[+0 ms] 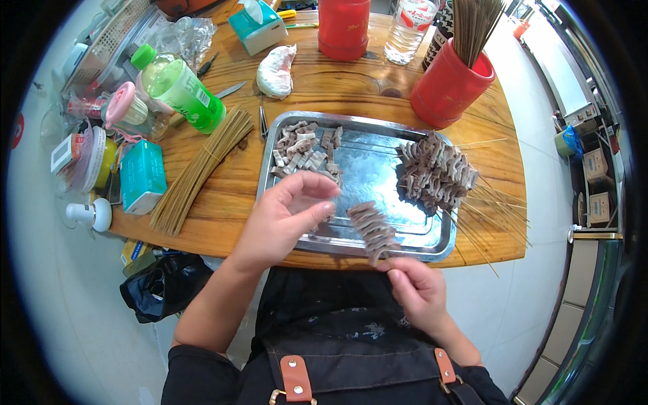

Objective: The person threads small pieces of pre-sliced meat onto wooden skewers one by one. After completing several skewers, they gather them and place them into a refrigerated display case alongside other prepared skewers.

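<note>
My right hand [417, 288] grips the lower end of a skewer at the table's front edge. Threaded on it is a tight row of folded greyish meat pieces [373, 230], slanting up and left over the metal tray [364, 152]. My left hand [288, 217] hovers above the tray's left front part, thumb and fingers curved apart, with nothing visible between them. Behind it, loose meat pieces [301, 147] lie in the tray's left side, partly covered by the hand. Finished-looking meat skewers [438, 172] are piled at the right, their bare bamboo ends [491, 207] sticking out past the rim.
Left of the tray lies a bundle of bamboo sticks [202, 169], near a green drink bottle [185, 93] and a tissue pack [143, 174]. A knife [230, 90] and tweezers [263, 122] lie farther back. Red containers [445, 88] and a water bottle [409, 33] stand behind the tray.
</note>
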A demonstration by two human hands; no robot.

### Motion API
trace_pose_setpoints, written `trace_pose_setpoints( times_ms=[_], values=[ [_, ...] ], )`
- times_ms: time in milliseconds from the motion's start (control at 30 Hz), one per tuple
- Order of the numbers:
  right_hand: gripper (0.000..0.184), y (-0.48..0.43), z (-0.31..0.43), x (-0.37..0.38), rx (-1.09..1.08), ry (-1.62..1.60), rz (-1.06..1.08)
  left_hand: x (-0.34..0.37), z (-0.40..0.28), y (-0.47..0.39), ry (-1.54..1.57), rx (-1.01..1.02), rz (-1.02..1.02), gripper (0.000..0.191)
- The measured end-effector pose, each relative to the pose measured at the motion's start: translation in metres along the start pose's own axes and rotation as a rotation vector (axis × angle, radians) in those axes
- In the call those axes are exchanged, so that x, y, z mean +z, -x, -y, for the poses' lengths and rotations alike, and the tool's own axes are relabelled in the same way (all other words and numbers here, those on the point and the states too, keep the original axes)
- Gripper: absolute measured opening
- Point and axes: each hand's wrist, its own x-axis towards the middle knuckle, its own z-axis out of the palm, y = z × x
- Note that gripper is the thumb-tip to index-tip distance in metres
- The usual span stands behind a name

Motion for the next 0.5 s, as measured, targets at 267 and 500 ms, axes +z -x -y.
trace_pose_setpoints(
  times_ms=[267,500],
  values=[
    [0.016,0.004,-0.004,-0.006,0.051,-0.04,-0.009,-0.009,0.004,-0.008,-0.859,0.269,0.066,0.014],
    [0.015,0.002,0.0,0.003,-0.026,0.059,0.117,-0.019,0.009,-0.01,0.532,-0.236,0.034,0.017]
  ],
)
